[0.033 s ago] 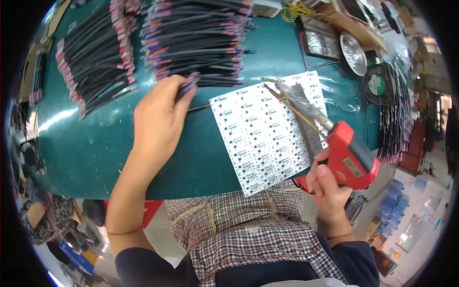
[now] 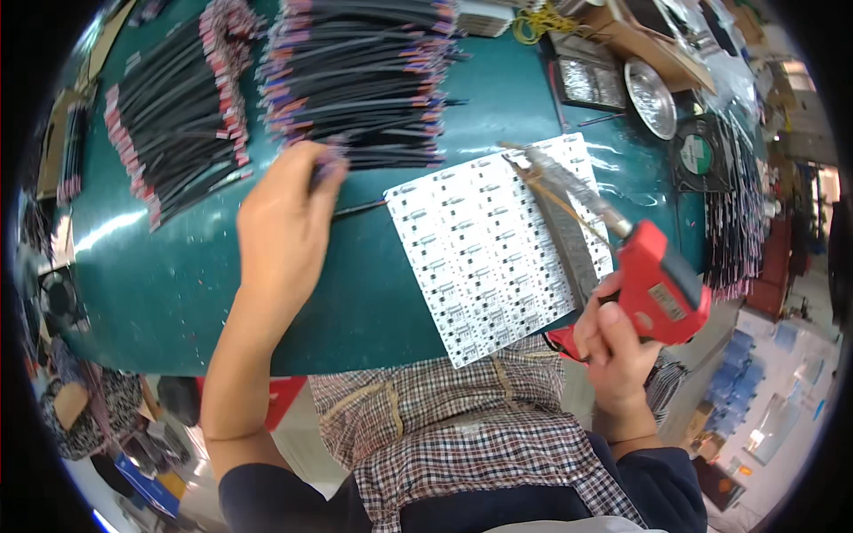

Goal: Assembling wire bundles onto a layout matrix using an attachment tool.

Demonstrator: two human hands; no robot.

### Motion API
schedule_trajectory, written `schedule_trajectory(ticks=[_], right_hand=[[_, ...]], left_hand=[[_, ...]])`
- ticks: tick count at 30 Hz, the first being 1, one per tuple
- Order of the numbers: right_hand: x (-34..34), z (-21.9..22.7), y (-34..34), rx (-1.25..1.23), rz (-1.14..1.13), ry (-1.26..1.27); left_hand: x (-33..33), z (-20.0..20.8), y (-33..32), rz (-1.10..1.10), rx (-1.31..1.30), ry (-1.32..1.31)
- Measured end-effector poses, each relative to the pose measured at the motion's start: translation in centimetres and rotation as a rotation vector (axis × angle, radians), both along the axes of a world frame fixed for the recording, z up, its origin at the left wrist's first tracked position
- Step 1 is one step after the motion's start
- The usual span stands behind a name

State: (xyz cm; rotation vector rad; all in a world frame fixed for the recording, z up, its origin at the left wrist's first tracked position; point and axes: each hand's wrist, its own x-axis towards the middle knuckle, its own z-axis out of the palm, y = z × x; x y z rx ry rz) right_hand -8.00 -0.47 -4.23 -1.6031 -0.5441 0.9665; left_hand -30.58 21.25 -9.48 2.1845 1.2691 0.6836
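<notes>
My left hand [image 2: 280, 222] reaches over the green table [image 2: 160, 284] and pinches the end of a thin black wire [image 2: 360, 210] at the near edge of a big pile of black wires with red and purple ends [image 2: 364, 80]. My right hand [image 2: 613, 342] grips a red pistol-shaped soldering tool [image 2: 662, 284] at the table's right front edge. Its long metal tip [image 2: 569, 186] points left and away, above a white panel of small circuit boards [image 2: 480, 258] lying between my hands.
A second pile of black wires [image 2: 178, 124] lies at the far left. At the back right are a shiny metal bowl [image 2: 649, 84], trays and a small fan [image 2: 697, 155]. More wires hang at the right edge [image 2: 737, 222]. Another person sits at the lower left [image 2: 80, 400].
</notes>
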Motion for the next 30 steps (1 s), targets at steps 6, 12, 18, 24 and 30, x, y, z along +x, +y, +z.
schedule_trajectory(ticks=[6,12,18,24,30], right_hand=[[5.8,-0.8,-2.0,0.274,-0.197,0.707],[7.3,-2.3,-2.3,0.386,-0.210,0.990],[9.7,-3.4,-2.5,0.459,-0.176,1.157],[13.7,-2.9,-1.6,0.516,-0.338,0.970],[16.7,-3.2,1.8,0.453,-0.415,0.696]], left_hand=[[0.4,4.3,-0.1,0.175,0.008,0.003],[1.6,4.7,-0.2,0.081,-0.011,-0.023],[4.0,4.6,-0.1,0.033,0.061,-0.010],[4.8,4.5,-1.4,-0.006,0.007,0.050],[5.6,3.1,-2.4,-0.098,-0.074,0.049]])
